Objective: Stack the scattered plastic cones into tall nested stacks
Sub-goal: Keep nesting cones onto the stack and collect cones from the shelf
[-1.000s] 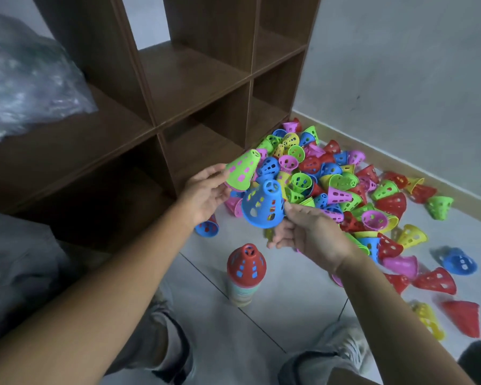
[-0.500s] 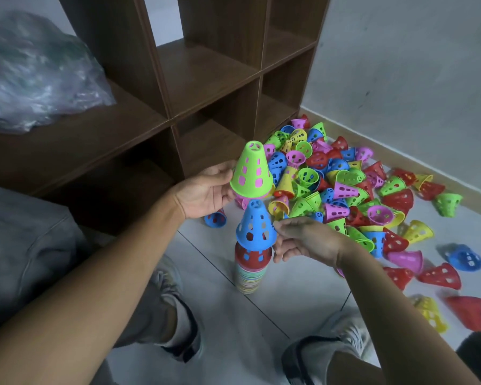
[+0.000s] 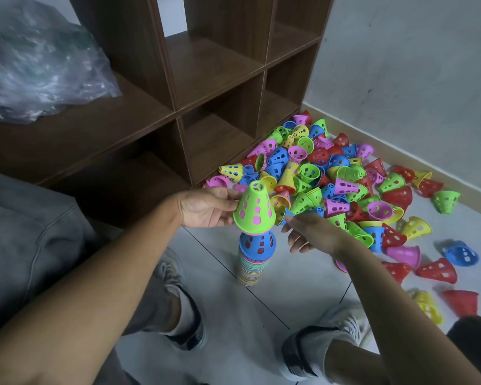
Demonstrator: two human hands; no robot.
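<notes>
Standing upright on the tiled floor, the nested stack (image 3: 252, 259) is capped by a blue cone. Directly above it, axis vertical, a perforated green cone (image 3: 254, 209) lined with pink is held by the left hand (image 3: 206, 208); the right hand (image 3: 308, 232) hangs open just beside. Glossy loose cones (image 3: 345, 184) are heaped beyond.

2 hands (image 3: 206, 208); 1 nested stack (image 3: 253, 262); 1 shelf unit (image 3: 206, 79); 1 plastic bag (image 3: 39, 65); loose cones (image 3: 345, 184) uncountable, dozens.

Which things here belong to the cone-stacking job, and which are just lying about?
Job: green cone in left hand; right hand; nested stack topped blue; loose cone pile.
Lying about: wooden shelf unit; plastic bag.
</notes>
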